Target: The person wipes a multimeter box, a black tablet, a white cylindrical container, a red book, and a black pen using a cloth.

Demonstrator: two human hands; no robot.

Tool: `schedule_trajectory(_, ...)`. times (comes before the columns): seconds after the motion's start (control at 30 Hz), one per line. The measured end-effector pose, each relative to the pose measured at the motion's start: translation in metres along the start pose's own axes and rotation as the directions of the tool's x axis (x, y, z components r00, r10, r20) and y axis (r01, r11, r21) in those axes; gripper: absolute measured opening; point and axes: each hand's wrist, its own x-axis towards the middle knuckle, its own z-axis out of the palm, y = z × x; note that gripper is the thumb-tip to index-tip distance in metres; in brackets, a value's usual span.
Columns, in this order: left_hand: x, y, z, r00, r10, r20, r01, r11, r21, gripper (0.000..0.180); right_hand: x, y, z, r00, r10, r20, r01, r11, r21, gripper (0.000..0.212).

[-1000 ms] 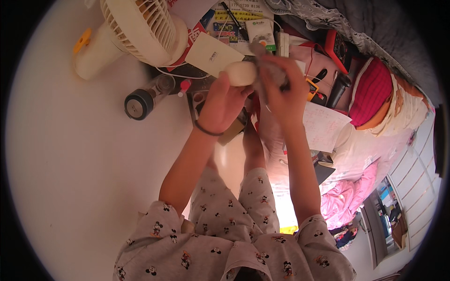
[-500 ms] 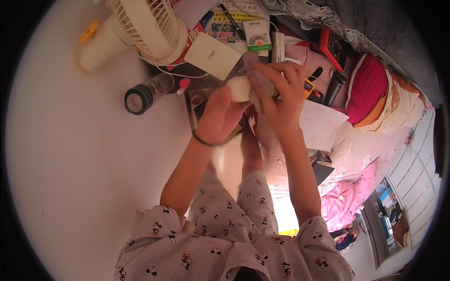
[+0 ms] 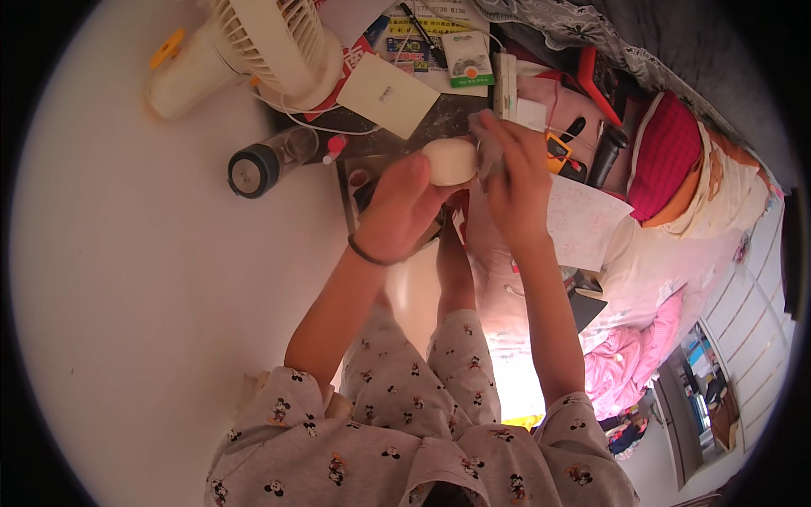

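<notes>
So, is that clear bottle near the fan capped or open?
Capped: a dark lid covers the end of the clear bottle nearest the camera.

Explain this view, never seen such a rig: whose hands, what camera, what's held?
There's no robot: these are a person's bare hands. A fisheye camera on the person's head, the left of two, looks down, so edges bend toward the rim.

The left hand holds a cream rounded case. The right hand holds a greyish wad, cloth or tissue, beside it; contact is unclear.

On the dark table ahead lie a pale card, a white-and-green packet and a black pen. A fan stands at left; a handwritten sheet lies at right.
</notes>
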Motion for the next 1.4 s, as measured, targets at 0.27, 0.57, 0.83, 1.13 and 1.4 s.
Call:
schedule_trajectory(0.27,0.001,0.004,0.003,0.975,-0.134,-0.176,0.110,0.984,-0.139,0.054,-0.001,0.008,0.005,0.994,0.093,-0.059,-0.084,0.987,0.138,0.043)
schedule_trajectory(0.57,-0.009,0.020,-0.003,0.995,-0.052,-0.085,0.081,0.918,0.387,0.070,-0.002,-0.017,-0.022,0.997,0.063,0.040,-0.073,0.933,0.352,0.050)
schedule_trajectory(0.83,-0.013,-0.001,-0.006,0.974,0.129,-0.186,-0.109,0.987,0.117,0.072,-0.023,-0.024,-0.013,0.995,-0.019,0.098,-0.008,0.964,0.267,0.056)
schedule_trajectory(1.13,-0.014,-0.012,0.008,0.950,0.121,-0.287,-0.102,0.992,0.080,0.065,-0.017,-0.011,0.005,0.999,0.036,-0.020,-0.033,0.994,0.106,0.049)
schedule_trajectory(1.4,-0.007,-0.020,0.015,0.978,0.038,-0.204,-0.030,0.999,0.042,0.058,-0.028,-0.029,0.018,0.954,-0.289,-0.083,0.286,0.957,-0.041,0.052)
